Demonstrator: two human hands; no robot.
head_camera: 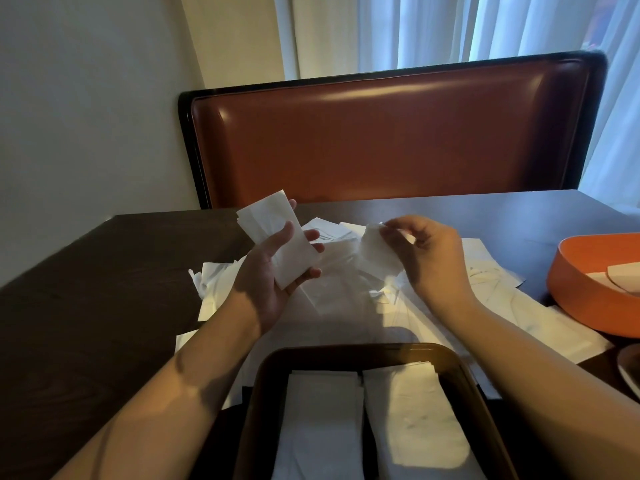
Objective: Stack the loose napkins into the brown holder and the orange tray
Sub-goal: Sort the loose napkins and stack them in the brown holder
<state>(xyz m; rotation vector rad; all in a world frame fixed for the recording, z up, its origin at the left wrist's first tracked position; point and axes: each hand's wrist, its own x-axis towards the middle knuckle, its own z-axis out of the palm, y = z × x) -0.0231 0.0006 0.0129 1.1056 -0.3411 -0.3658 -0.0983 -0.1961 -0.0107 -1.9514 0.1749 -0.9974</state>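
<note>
The left hand (273, 268) holds a small stack of napkins (277, 233) and the right hand (426, 254) pinches one napkin (377, 252) above the loose pile (346, 306) mid-counter; they look light, thin and floppy, so flat-sided holds should work best.

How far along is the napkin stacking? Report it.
Done: two napkin stacks fill the brown holder; a few lie in the orange tray. In hand: left hand holds a small stack, right hand pinches one napkin. Left: the loose pile on the table.
</note>
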